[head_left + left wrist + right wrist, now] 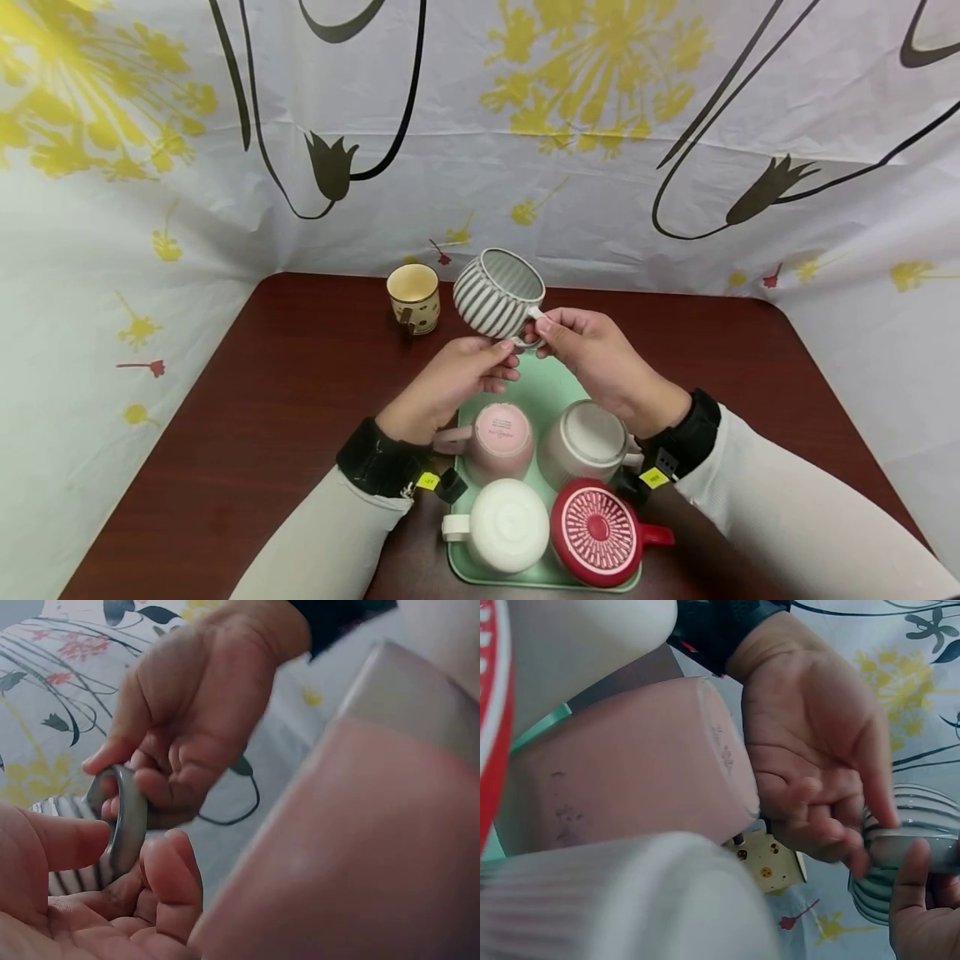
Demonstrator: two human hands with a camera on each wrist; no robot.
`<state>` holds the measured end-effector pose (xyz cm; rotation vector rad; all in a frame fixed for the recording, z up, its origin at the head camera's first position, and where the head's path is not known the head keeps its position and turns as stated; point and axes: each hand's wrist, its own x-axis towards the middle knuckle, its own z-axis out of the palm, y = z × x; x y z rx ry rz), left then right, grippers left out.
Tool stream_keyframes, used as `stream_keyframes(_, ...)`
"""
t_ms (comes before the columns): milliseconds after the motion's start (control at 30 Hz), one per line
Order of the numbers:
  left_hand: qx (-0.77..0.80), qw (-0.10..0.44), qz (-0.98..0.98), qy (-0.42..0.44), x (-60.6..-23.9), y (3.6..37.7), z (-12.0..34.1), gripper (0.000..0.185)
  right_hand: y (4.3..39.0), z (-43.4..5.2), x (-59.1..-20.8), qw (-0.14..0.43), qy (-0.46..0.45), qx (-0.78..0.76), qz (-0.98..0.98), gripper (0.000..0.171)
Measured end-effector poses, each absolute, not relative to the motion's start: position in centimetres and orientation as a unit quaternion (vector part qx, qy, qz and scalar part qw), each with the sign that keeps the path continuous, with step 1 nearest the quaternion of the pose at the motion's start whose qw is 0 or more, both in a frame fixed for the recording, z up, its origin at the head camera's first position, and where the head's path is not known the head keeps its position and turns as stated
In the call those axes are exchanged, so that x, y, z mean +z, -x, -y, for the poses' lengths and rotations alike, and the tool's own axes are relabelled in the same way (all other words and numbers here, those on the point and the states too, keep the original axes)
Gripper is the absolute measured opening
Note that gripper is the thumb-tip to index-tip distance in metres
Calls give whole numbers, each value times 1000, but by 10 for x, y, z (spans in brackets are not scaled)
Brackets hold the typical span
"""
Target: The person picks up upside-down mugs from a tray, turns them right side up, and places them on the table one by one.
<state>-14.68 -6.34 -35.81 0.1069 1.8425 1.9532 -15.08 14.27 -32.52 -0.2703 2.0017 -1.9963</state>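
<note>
Both my hands hold the striped mug up over the far end of the tray.

Far left of my left hand [448, 385], a cream dotted cup [413, 297] stands on the bench [262, 400]. My left hand supports the striped mug [498, 294] from beneath, fingers curled against its base. My right hand [600, 360] pinches the mug's handle. Below both hands, on the green tray [547, 392], four mugs sit upside down: pink mug [498, 439], white mug [506, 525], grey mug [585, 442], red mug [596, 533].

striped mug [498, 293]: glazed ceramic, ribbed | table [285, 400]: glossy dark wood
</note>
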Motion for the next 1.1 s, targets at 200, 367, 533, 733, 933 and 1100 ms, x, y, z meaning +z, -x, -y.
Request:
stream_keyframes(200,601,145,-784,-60,-364,140,86,29,163,-135,-311,155,71,-656,-735,25)
stream_keyframes(367,491,81,-865,-61,-378,134,104,30,181,-122,-302,162,52,-631,-757,29)
stream_keyframes(533,412,21,-909,-63,-387,128,118,31,200,-108,-298,173,38,-625,-761,27)
stream_keyframes(733,379,0,-924,-56,-395,125,129,31,224,-91,-303,180,11,-596,-783,29)
stream_keyframes(933,387,3,-920,-58,-398,127,133,29,244,-77,-321,188,-8,-550,-814,29)
stream_keyframes(1100,386,11,-921,-55,-399,128,134,28,252,-71,-335,208,-20,-531,-821,29)
